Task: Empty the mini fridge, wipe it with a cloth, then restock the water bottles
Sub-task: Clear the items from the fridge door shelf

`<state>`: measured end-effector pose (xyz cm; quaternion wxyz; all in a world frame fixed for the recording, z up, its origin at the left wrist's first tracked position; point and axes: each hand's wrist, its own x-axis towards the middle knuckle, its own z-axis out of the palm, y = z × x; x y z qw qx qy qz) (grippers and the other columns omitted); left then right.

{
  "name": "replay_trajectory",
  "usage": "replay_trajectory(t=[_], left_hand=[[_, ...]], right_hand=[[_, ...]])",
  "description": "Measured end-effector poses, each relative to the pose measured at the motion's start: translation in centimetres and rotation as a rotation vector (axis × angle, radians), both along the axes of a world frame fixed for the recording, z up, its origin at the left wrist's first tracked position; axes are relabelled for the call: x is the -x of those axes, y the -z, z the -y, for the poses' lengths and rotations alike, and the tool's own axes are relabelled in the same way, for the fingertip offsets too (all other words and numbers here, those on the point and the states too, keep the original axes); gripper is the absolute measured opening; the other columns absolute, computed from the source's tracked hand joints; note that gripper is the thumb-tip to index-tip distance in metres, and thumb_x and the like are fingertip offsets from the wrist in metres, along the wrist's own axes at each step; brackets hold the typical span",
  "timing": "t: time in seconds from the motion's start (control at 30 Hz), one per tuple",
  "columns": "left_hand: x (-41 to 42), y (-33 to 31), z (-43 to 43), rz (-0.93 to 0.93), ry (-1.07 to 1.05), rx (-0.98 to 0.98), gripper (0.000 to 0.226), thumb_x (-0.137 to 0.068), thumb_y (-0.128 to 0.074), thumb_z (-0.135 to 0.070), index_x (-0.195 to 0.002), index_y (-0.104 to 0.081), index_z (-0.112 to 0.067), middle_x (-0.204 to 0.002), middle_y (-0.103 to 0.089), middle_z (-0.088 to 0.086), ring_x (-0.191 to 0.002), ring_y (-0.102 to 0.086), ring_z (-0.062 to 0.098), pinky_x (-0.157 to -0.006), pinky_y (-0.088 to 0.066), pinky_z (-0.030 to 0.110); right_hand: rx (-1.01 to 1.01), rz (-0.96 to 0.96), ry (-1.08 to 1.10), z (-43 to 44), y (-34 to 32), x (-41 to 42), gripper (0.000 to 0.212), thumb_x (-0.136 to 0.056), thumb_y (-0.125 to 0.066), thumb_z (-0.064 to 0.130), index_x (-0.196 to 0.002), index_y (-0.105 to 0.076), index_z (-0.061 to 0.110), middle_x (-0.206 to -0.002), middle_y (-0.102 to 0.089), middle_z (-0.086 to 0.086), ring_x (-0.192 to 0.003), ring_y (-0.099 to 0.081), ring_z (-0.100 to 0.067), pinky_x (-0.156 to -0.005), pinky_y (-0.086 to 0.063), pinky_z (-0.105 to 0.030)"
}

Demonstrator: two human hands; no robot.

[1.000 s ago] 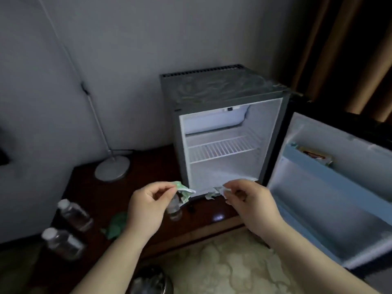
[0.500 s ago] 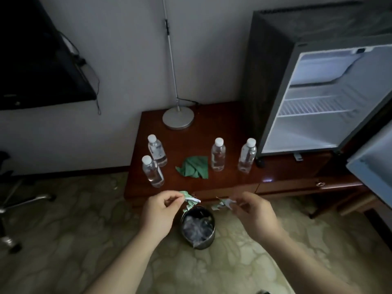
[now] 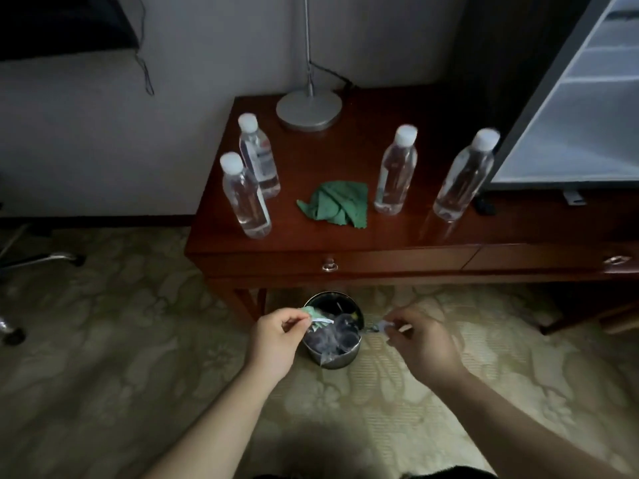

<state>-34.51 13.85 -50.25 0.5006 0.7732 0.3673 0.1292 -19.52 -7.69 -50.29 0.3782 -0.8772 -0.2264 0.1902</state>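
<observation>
On the desk (image 3: 345, 236), four bottles (image 3: 246, 197) are standing upright, long axes vertical, white caps pointing up: two close together at the left, two spaced apart at the right. Between the pairs a green cloth (image 3: 332, 205) is lying crumpled and flat. Behind them a lamp base (image 3: 308, 108) is sitting against the wall. At the far right the fridge (image 3: 570, 115) is standing open on the same desk, its white inside showing.

Below the desk edge, a bin (image 3: 333, 331) is sitting on pale patterned carpet (image 3: 103, 340). The left hand (image 3: 276, 340) is pinching a green-and-white scrap (image 3: 316, 318) between thumb and fingers over the bin's left rim. The right hand (image 3: 423, 340) is pinching a smaller scrap (image 3: 382, 326), blurred, just right of the bin. A chair base (image 3: 34, 261) is showing at the far left.

Since half a second ago, the view is dropping and closing in: the bottles and bin are looming larger, the fridge is sliding mostly out of frame, and both hands are keeping their pinches.
</observation>
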Motion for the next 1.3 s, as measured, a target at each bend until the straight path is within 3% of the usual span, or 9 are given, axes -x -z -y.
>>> replay_trajectory(t=[0.2,0.3,0.47,0.6,0.67,0.8,0.9,1.03,1.3], left_hand=[[-1.0,18.4,-1.8,-0.056,-0.010,-0.018,0.023,-0.088,-0.077,-0.017,-0.079,-0.074,-0.039,-0.084,-0.075,-0.019,-0.081,-0.071,0.000,-0.081,-0.059,0.031],[-2.2,25.4,-2.4,-0.062,0.012,-0.036,0.019,-0.088,-0.077,-0.020,-0.082,-0.075,-0.038,-0.085,-0.075,-0.017,-0.082,-0.070,-0.001,-0.081,-0.060,0.031],[-4.0,32.5,-3.5,-0.115,0.039,-0.064,0.012,-0.090,-0.075,-0.024,-0.089,-0.074,-0.036,-0.090,-0.074,-0.016,-0.086,-0.068,-0.003,-0.084,-0.059,0.028],[-4.6,34.0,-3.4,-0.236,0.112,-0.052,0.021,-0.092,-0.071,-0.027,-0.112,-0.070,-0.034,-0.105,-0.070,-0.017,-0.098,-0.064,-0.001,-0.091,-0.056,0.029],[-4.5,33.4,-3.2,-0.238,0.127,-0.059,0.026,-0.092,-0.071,-0.028,-0.117,-0.068,-0.034,-0.108,-0.068,-0.018,-0.097,-0.064,-0.001,-0.089,-0.056,0.028],[-4.0,29.2,-2.7,-0.231,0.132,-0.064,0.031,-0.091,-0.073,-0.030,-0.121,-0.067,-0.032,-0.107,-0.069,-0.017,-0.096,-0.065,-0.001,-0.086,-0.056,0.026],[-4.0,22.0,-1.0,-0.226,0.160,-0.071,0.028,-0.092,-0.072,-0.031,-0.119,-0.065,-0.037,-0.106,-0.069,-0.019,-0.099,-0.065,-0.002,-0.081,-0.051,0.017],[-5.9,7.9,2.6,-0.242,0.258,-0.133,0.028,-0.092,-0.071,-0.034,-0.117,-0.064,-0.043,-0.097,-0.069,-0.017,-0.089,-0.064,-0.004,-0.074,-0.050,0.017],[-15.4,-21.2,11.8,-0.040,0.431,-0.260,0.031,-0.082,-0.075,-0.040,-0.110,-0.066,-0.048,-0.105,-0.068,-0.025,-0.092,-0.064,-0.003,-0.084,-0.056,0.031]], right_hand=[[0.010,-0.034,-0.086,-4.6,17.6,-0.7,0.007,-0.090,-0.073,0.028,-0.095,-0.072,0.033,-0.087,-0.070,0.013,-0.071,-0.067,-0.004,-0.068,-0.055,-0.031],[0.050,0.009,-0.149,-6.7,24.5,-1.3,0.010,-0.092,-0.070,0.025,-0.101,-0.073,0.027,-0.087,-0.065,0.017,-0.074,-0.061,0.001,-0.061,-0.042,-0.007],[0.082,-0.013,-0.192,-9.0,31.4,-2.3,0.019,-0.091,-0.069,0.021,-0.110,-0.071,0.022,-0.092,-0.061,0.013,-0.084,-0.062,-0.005,-0.061,-0.038,0.000],[0.082,-0.028,-0.225,-8.5,32.9,-2.9,0.028,-0.087,-0.069,0.020,-0.114,-0.070,0.022,-0.109,-0.068,0.008,-0.099,-0.066,-0.010,-0.080,-0.052,-0.020],[0.098,-0.026,-0.197,-7.7,32.0,-3.2,0.025,-0.087,-0.069,0.024,-0.112,-0.071,0.026,-0.112,-0.069,0.009,-0.100,-0.065,-0.011,-0.078,-0.050,-0.021],[0.100,-0.011,-0.154,-6.1,27.4,-4.2,0.021,-0.089,-0.070,0.032,-0.110,-0.070,0.035,-0.107,-0.069,0.013,-0.088,-0.064,-0.006,-0.061,-0.040,-0.007],[0.112,0.014,-0.147,-4.2,20.4,-4.9,0.025,-0.087,-0.073,0.033,-0.112,-0.070,0.031,-0.108,-0.070,0.009,-0.084,-0.067,-0.009,-0.067,-0.048,-0.020],[0.102,0.047,-0.128,-0.1,7.3,-6.3,0.028,-0.086,-0.074,0.038,-0.113,-0.069,0.033,-0.113,-0.067,0.010,-0.076,-0.068,-0.004,-0.073,-0.052,-0.025],[0.048,0.186,0.066,12.5,-21.9,-10.1,0.030,-0.076,-0.078,0.031,-0.105,-0.071,0.031,-0.098,-0.066,0.013,-0.080,-0.066,-0.008,-0.078,-0.055,-0.033]])
